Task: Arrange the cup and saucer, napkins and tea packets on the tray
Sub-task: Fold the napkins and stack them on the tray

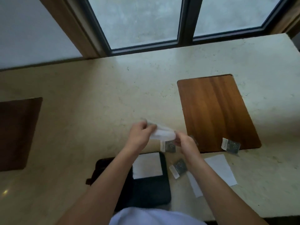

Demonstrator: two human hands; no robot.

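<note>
Both my hands hold a white napkin (164,133) in the air over the counter, my left hand (140,133) at its left end and my right hand (186,142) at its right end. A black tray (146,192) lies near the front edge under my left forearm, with one white napkin (146,165) flat on it. Grey tea packets lie around: one (168,146) below the held napkin, one (178,167) right of the tray, one (231,145) on the corner of a wooden board (215,111). Two more napkins (222,169) (194,185) lie at the right. No cup or saucer shows.
The beige stone counter (97,103) runs under a window (142,21). A dark wooden panel (16,132) is set into it at the far left. The counter's front edge is near my body.
</note>
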